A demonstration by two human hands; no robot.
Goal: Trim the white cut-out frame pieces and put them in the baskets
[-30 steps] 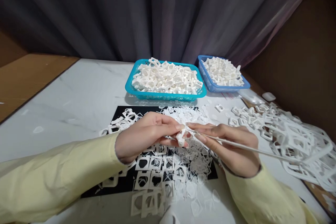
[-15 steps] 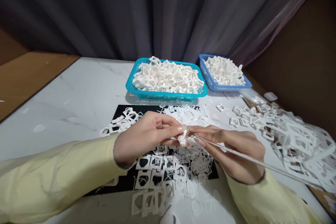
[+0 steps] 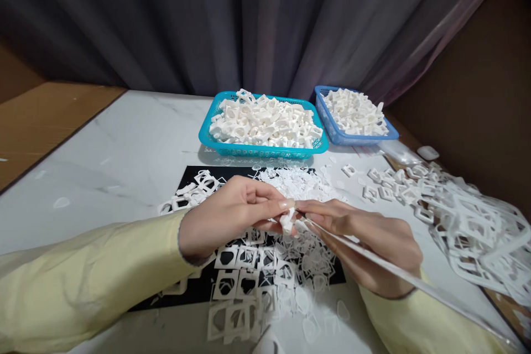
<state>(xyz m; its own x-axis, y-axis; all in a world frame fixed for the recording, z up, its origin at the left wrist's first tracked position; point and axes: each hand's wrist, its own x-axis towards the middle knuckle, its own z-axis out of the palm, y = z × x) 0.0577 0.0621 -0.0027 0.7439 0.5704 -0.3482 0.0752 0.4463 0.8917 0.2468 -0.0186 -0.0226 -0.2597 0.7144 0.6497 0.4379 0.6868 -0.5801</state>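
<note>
Between the thumb and fingers of my left hand (image 3: pixel 236 213), a small white piece (image 3: pixel 287 222) is pinched, its lower part hanging out. My right hand (image 3: pixel 371 240) is closed on a long thin pale strip (image 3: pixel 385 266), whose exact kind I cannot tell. The strip runs from the fingertips back over the right wrist and sleeve. Its near end is at the white piece, where the fingertips of both hands meet and hide the contact. Below the hands, white cut-out frames (image 3: pixel 226 285) and thin white scraps (image 3: pixel 317 257) lie on a black mat (image 3: pixel 172 296).
A teal basket (image 3: pixel 265 153) heaped with white pieces stands behind the hands. Beside it is a blue basket (image 3: pixel 352 139), also full. White offcuts (image 3: pixel 481 232) are piled on the right of the marbled table (image 3: pixel 103 155). A grey curtain (image 3: pixel 265 22) hangs behind.
The strip's far end has swung down and towards me, showing more of its flat side. My right hand has turned slightly; my left hand still pinches the white piece in nearly the same place.
</note>
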